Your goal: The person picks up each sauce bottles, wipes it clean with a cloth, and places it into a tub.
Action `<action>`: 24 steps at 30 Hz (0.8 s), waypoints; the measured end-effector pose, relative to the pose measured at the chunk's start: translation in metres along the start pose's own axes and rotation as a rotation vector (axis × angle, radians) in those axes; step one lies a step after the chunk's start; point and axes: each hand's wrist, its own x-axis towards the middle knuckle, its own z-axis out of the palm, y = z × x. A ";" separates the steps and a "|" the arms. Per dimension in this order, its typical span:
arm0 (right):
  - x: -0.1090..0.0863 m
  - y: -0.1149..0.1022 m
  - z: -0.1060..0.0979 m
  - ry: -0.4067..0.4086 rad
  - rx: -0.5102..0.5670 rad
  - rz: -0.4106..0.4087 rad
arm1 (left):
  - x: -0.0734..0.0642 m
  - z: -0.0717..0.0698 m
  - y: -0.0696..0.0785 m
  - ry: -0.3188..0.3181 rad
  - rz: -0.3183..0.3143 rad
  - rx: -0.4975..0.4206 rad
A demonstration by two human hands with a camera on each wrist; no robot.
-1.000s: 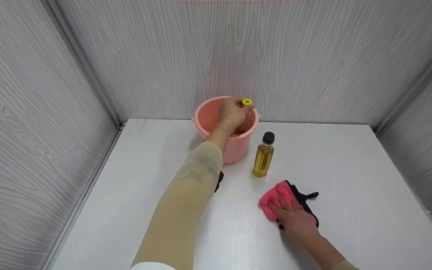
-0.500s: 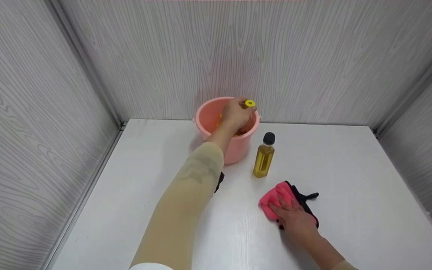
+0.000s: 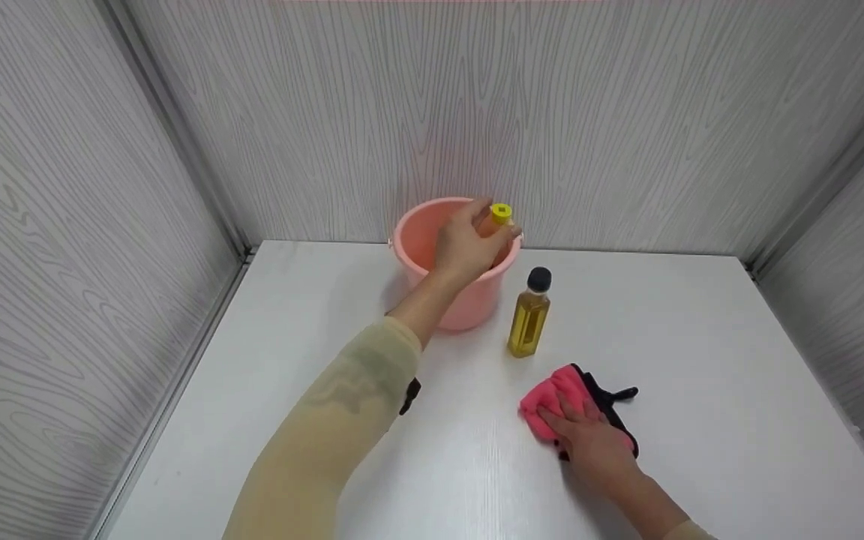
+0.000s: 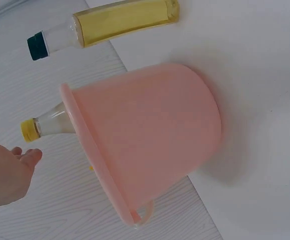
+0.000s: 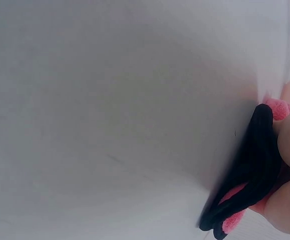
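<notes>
A bottle with a yellow cap (image 3: 502,213) stands inside the pink bucket (image 3: 469,307), its neck above the rim. My left hand (image 3: 466,244) is over the bucket's mouth with its fingers spread beside the bottle neck. In the left wrist view, that hand (image 4: 9,172) is apart from the yellow-capped bottle (image 4: 57,121). My right hand (image 3: 597,446) rests on a folded pink cloth with black edging (image 3: 552,401), fingers extended. The right wrist view shows the cloth's black edge (image 5: 260,160) under the hand; its fingertips are hidden there.
A black-capped bottle of yellow liquid (image 3: 528,322) stands right of the bucket on the white table (image 3: 702,375). A small black object (image 3: 410,396) shows partly behind my left sleeve. Grey wood-grain walls (image 3: 312,112) enclose the back and sides.
My left hand has let go of the yellow-capped bottle and its fingers have spread. The left forearm has drawn back and to the left. The right hand and cloth stay in place.
</notes>
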 end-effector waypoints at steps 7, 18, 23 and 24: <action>0.002 0.000 -0.002 -0.030 -0.032 0.025 | -0.023 0.010 -0.005 -0.100 0.088 -0.013; -0.003 0.002 0.001 0.067 0.018 -0.052 | -0.039 0.036 -0.012 -0.247 0.033 -0.005; -0.005 0.001 0.001 0.063 0.013 -0.056 | -0.040 0.043 -0.014 -0.277 -0.025 0.056; -0.005 0.001 0.001 0.054 0.010 -0.050 | -0.040 0.044 -0.014 -0.279 -0.040 0.077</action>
